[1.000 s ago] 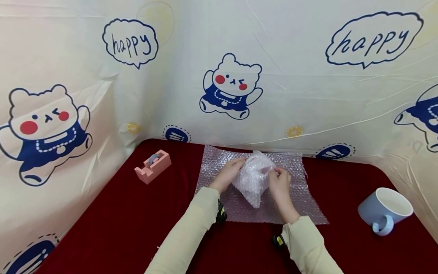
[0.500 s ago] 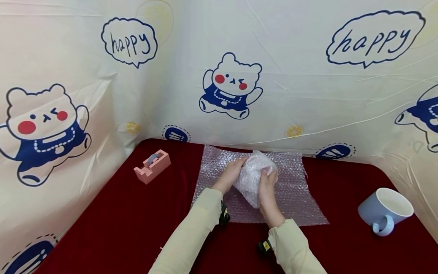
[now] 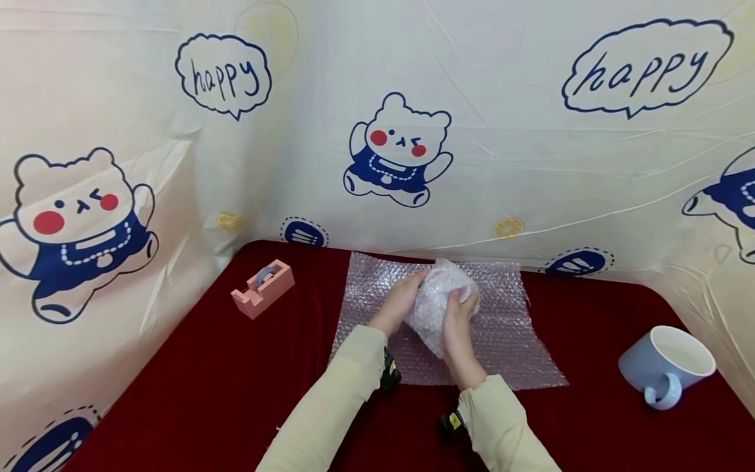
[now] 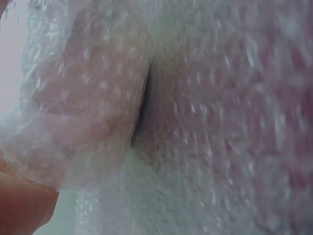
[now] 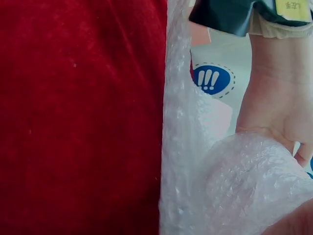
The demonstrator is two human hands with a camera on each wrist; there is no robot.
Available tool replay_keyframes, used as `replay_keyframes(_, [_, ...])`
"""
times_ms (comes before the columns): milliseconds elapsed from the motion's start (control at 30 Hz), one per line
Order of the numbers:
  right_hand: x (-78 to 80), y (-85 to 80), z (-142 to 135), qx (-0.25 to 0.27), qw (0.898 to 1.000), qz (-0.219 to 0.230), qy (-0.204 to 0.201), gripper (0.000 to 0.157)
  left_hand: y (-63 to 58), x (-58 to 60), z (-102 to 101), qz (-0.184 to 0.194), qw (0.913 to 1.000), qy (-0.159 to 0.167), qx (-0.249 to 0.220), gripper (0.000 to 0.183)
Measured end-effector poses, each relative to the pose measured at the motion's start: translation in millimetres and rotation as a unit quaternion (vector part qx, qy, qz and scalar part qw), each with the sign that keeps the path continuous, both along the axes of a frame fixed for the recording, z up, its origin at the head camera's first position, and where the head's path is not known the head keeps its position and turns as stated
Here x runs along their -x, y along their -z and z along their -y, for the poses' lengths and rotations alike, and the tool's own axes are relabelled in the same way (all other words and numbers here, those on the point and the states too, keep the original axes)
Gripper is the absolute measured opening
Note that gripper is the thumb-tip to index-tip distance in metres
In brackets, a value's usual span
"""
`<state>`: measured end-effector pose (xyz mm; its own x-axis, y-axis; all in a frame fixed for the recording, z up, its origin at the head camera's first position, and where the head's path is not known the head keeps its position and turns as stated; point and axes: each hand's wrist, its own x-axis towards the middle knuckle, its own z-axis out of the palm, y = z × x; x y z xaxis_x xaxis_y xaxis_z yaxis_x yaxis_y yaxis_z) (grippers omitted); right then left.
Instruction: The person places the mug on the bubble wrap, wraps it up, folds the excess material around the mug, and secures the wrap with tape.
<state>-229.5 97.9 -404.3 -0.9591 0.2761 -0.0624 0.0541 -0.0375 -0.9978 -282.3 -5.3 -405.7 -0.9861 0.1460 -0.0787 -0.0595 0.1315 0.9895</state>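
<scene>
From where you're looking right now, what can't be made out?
What, if anything, the wrapped bundle contains: head view, its wrapping hides it.
Much of the left hand: right wrist view, behind the wrapped bundle.
Most of the right hand: right wrist view, cut off by the frame.
Rightmost printed bear: head view, right edge cuts it.

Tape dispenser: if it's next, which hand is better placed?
Likely left: the left hand is nearer the pink tape dispenser; the right hand is across the bubble-wrapped bundle from it. Both hold the bundle, so the right should steady it.
</scene>
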Motion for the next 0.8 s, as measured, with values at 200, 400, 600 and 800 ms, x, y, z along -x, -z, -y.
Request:
replay_keyframes(200, [0.6, -10.7, -17.4, -0.01, 1.0, -0.011, -0.008, 0.071, -12.1, -3.6, -17.6, -0.011, 0.9999, -0.005, -0.004, 0.047])
replay_keyframes(400, [6.2, -25.6, -48.4, -0.032, 0.999, -0.021, -0.035, 0.066, -22.2, -5.5, -44.1, -0.083, 0.994, 0.002, 0.071, 0.046])
replay_keyframes(600, [8.5, -37.5, -93.8, -0.102, 0.991, 0.042, -0.074, 0.067, -19.8, -9.4, -84.9, -0.041, 0.9978, -0.025, 0.045, 0.047])
replay_keyframes(800, [8.9, -35.9, -142.0, -0.142, 0.983, 0.069, -0.095, 0.064, -12.8, -11.9, -125.8, -0.061, 0.9978, -0.006, 0.023, 0.038])
